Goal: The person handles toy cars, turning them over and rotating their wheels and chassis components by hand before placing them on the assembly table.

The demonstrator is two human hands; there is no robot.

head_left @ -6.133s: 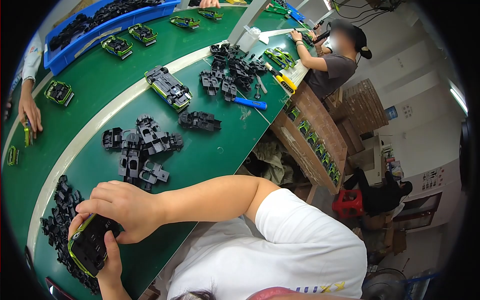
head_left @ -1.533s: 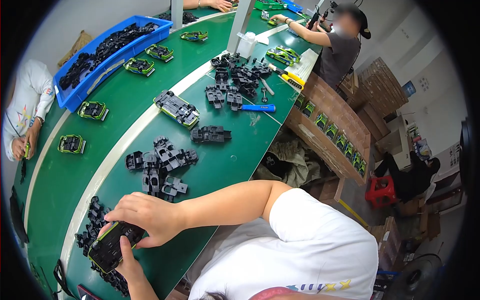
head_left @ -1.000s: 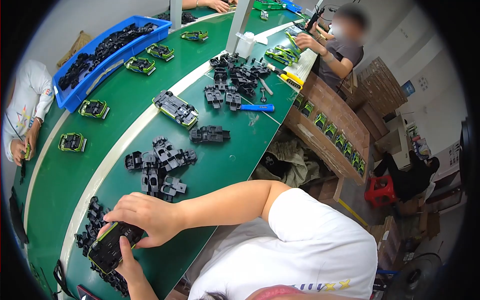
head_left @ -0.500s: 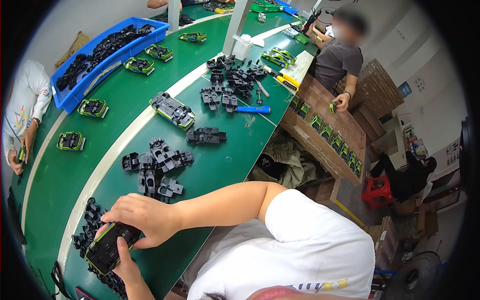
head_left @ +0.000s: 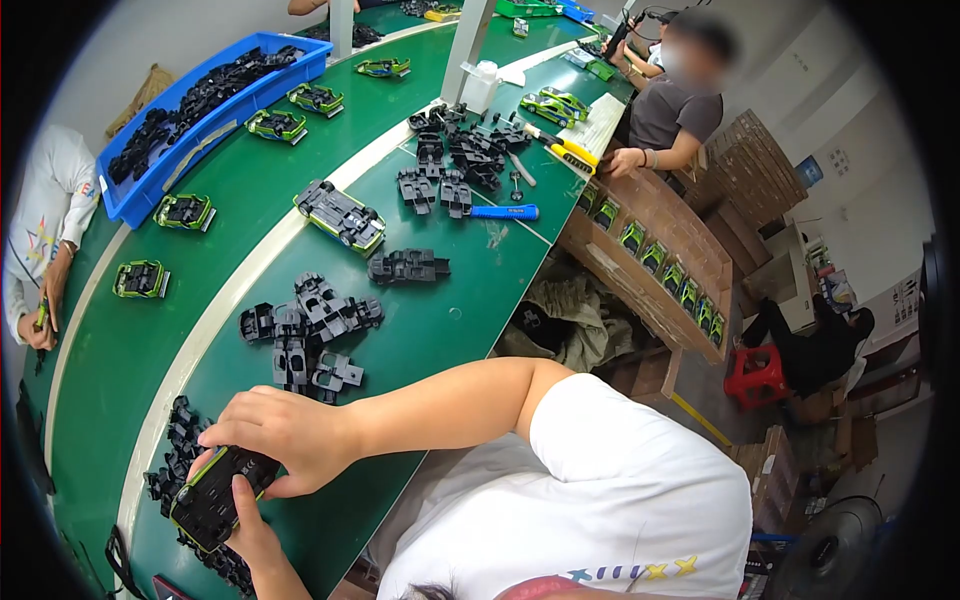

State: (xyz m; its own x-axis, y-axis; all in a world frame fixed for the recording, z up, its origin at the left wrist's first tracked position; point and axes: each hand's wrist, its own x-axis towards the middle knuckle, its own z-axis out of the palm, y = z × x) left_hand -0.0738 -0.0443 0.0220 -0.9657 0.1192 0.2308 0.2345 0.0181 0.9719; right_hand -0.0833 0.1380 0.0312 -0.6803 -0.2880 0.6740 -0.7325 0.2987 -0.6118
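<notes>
A toy car (head_left: 222,497) with a black underside and green edges is held upside down between my two hands. My right hand (head_left: 290,437) grips it from above, fingers curled over the far side. From below, my left hand (head_left: 255,535) presses its thumb against the black base; its other fingers are mostly hidden. Under and around the car lies a pile of black plastic parts (head_left: 180,435). Grey-black car interior parts (head_left: 325,310) are heaped just beyond my right hand. Another upturned toy car (head_left: 340,215) rests on the green table near a single interior part (head_left: 408,265).
A blue bin (head_left: 130,205) of black parts stands across the table. Green cars (head_left: 185,212) sit along the belt. A blue-handled tool (head_left: 505,212) and yellow-handled tools (head_left: 572,157) lie farther up. A co-worker (head_left: 675,110) stands by a carton (head_left: 600,260) of cars; another works at left.
The co-worker at the carton has drawn a hand back from over it toward the table; the car in that hand no longer shows. My hands and car stay nearly still.
</notes>
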